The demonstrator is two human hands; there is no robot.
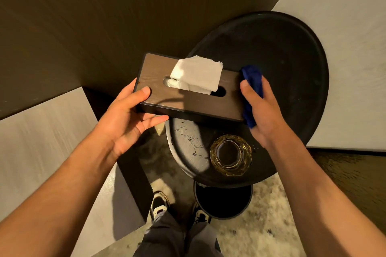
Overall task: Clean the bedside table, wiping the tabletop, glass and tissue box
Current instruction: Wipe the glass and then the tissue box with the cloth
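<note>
The tissue box [188, 92] is lifted clear of the round black table [292, 73] and held above its left edge, long axis running left to right. It is a rigid, dark wood-grain case with square edges and an oval slot in the lid, from which a white tissue [198, 74] stands up loosely.

The left hand [129, 119] supports the left end: thumb on the lid, fingers curled under the base. This grip is closed on the box and appears to carry most of its weight. The right hand [265, 110] presses a folded blue cloth [253, 92] against the right end face, so its grip is closed on the cloth, with the cloth between palm and box.

Handling judgement: the case looks stiff and moderately light (a hollow shell with paper inside), so it should tolerate firm wiping pressure without flexing. The finish appears smooth and may slide against a dry palm; hold at the short ends, thumb over and fingers under. Keep the cloth away from the slot, since the tissue is soft and would likely tear or drag out.

The amber faceted glass [230, 155] stands upright near the front edge of the table, below the box and well apart from both hands. It is probably fragile and slippery; grasp it around the side wall, not by the rim.
</note>
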